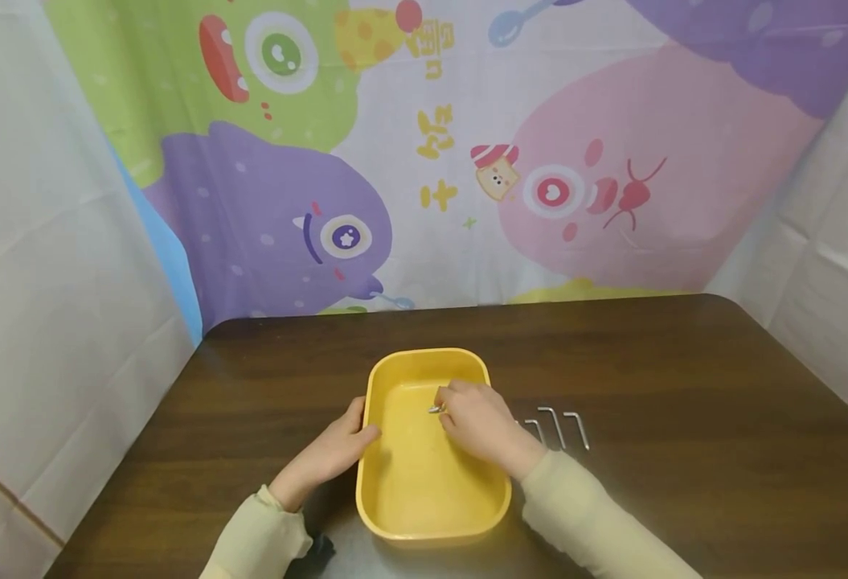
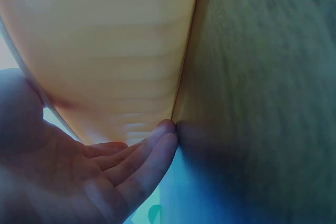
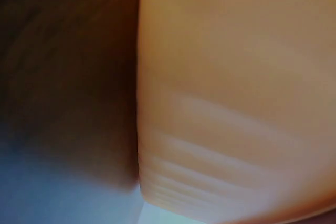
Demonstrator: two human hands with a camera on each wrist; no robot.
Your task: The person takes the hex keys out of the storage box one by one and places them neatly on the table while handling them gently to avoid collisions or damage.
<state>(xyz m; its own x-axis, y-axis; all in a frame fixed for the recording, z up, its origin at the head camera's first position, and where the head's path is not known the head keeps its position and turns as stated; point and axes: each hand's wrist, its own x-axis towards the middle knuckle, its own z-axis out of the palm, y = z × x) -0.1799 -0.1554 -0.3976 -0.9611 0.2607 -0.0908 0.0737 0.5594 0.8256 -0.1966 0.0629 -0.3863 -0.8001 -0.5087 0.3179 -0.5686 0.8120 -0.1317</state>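
Observation:
A yellow plastic tray (image 1: 434,535) with rounded corners stands on the table in the head view. My left hand (image 1: 329,454) holds its left side, thumb over the rim and fingers along the outer wall. In the left wrist view the fingertips (image 2: 167,129) reach the foot of that wall. Inside the tray, my right hand (image 1: 477,422) pinches a small shiny metal piece (image 1: 436,408), mostly hidden by the fingers; I cannot tell its kind. The right wrist view has the tray's outer wall (image 3: 236,77) but no hand.
Several L-shaped hex keys (image 1: 578,430) lie on the brown wooden table (image 1: 684,418) to the tray's right, partly behind the right hand. A black object (image 1: 315,555) shows beside the left sleeve. Behind the table hangs a cartoon-printed cloth (image 1: 460,241).

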